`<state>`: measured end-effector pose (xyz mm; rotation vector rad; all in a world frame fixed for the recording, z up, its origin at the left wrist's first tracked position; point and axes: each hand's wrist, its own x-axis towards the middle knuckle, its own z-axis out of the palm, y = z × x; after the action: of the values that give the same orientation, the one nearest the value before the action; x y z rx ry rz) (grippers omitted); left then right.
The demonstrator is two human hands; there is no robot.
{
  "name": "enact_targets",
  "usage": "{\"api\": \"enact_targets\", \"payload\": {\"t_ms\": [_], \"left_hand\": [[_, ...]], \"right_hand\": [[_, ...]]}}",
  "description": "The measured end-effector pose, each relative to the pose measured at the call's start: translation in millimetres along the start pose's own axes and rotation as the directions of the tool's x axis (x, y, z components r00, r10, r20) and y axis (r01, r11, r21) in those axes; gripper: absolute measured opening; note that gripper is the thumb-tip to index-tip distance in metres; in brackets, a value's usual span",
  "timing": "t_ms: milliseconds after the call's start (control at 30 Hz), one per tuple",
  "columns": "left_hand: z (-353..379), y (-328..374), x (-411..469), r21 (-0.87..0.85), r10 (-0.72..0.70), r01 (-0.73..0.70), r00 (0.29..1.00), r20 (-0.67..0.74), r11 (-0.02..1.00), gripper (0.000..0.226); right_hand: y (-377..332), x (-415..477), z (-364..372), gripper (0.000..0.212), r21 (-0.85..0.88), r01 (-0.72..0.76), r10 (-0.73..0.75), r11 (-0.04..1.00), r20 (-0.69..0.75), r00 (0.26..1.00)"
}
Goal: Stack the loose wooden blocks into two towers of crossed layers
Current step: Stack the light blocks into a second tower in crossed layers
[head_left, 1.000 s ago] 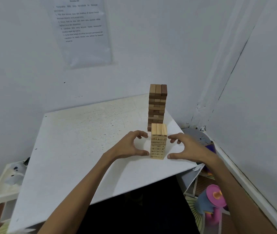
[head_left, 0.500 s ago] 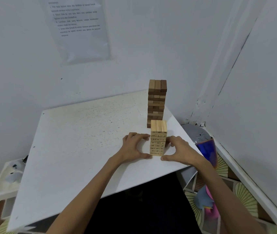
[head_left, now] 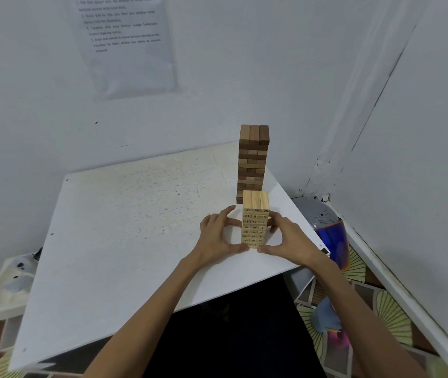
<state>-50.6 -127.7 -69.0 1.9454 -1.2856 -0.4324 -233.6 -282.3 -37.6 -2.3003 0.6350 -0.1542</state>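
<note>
Left hand (head_left: 217, 237) and right hand (head_left: 289, 240) clasp the pale tower (head_left: 255, 214), thumbs at its base

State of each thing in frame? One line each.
light tower: upright, fully stacked, cupped between both hands
dark tower: upright behind it, untouched
left hand: fingers curled against the light tower's left side
right hand: fingers curled round its right side
</note>
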Motion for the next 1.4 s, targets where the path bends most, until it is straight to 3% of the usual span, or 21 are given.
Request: {"api": "enact_targets", "payload": {"t_ms": [1033, 1400], "left_hand": [[-17.1, 0.4, -6.3, -0.055, -0.059, 0.057, 0.998, -0.035, 0.997, 0.111], [-73.7, -42.5, -36.4, -0.048, -0.154, 0.149, 0.979, -0.131, 0.988, 0.11]], "right_hand": [[4.6, 11.7, 18.8, 0.097, 0.087, -0.033, 0.038, 0.996, -0.061, 0.997], [-44.1, 56.1, 62.3, 0.099, 0.081, 0.108, -0.111, 0.991, 0.028, 0.993]]}}
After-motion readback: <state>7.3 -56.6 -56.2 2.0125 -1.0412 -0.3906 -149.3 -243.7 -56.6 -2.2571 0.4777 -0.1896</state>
